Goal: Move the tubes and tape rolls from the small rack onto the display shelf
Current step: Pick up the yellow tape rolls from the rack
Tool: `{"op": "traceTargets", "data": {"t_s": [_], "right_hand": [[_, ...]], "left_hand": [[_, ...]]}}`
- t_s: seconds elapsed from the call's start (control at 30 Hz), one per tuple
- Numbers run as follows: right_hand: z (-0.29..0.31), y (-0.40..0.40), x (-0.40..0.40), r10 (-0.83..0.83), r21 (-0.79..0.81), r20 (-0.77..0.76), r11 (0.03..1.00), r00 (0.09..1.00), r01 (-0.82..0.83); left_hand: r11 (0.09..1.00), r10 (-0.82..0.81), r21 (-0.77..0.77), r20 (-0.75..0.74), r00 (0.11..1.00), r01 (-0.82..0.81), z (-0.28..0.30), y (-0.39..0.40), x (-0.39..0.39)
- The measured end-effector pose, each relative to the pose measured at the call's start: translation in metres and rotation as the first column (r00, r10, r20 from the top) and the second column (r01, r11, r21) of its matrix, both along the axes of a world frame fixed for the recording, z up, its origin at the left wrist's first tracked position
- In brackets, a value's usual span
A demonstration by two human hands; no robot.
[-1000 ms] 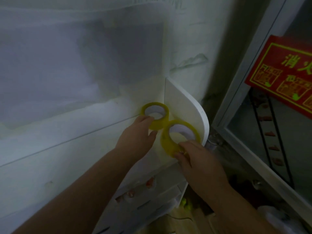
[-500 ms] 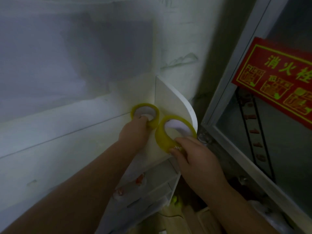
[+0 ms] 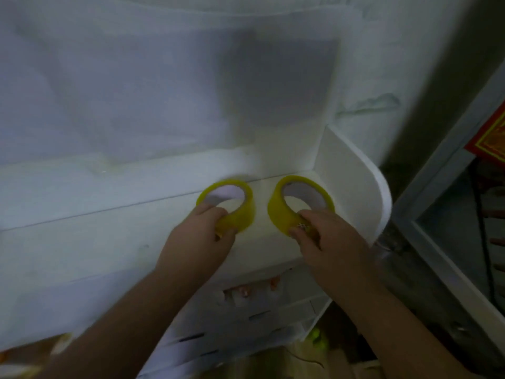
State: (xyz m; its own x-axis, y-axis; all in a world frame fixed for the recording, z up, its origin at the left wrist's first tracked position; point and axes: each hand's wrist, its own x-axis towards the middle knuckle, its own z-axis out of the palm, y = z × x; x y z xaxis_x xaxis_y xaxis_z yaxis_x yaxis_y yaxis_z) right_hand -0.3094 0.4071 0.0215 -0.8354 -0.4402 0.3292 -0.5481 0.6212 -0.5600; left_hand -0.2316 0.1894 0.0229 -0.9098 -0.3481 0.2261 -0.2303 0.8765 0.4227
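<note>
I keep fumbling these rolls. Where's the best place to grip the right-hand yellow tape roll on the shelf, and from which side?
Pinch the near wall of the right tape roll, thumb outside and fingers through its open core, coming from the front. The shelf's white end panel stands close on its right, as the right hand does now.

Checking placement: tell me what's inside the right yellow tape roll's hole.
Through the right yellow tape roll only its pale inner core shows; the right hand's fingers cover the near rim.
</note>
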Motion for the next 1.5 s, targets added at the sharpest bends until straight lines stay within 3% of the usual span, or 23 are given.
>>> {"op": "traceTargets", "data": {"t_s": [0.43, 0.83, 1.07, 1.5], "right_hand": [[0.007, -0.111, 0.099, 0.236, -0.004, -0.038, 0.972, 0.971, -0.236], [0.013, -0.186, 0.292, 0.379, 0.088, -0.041, 0.923, 0.925, -0.374], [0.021, -0.226, 0.379, 0.473, 0.145, -0.062, 0.876, 0.879, -0.461], [0.008, -0.344, 0.482, 0.76, 0.187, -0.023, 0.642, 0.65, -0.744]], "left_hand": [[0.972, 0.234, 0.015, -0.092, 0.968, -0.234, 0.01, -0.072, 0.176], [0.963, 0.269, 0.013, -0.151, 0.951, -0.27, 0.009, -0.113, 0.398], [0.926, 0.376, 0.028, -0.127, 0.918, -0.376, 0.012, -0.141, 0.501], [0.759, 0.65, 0.015, -0.089, 0.755, -0.651, 0.003, -0.246, 0.598]]}}
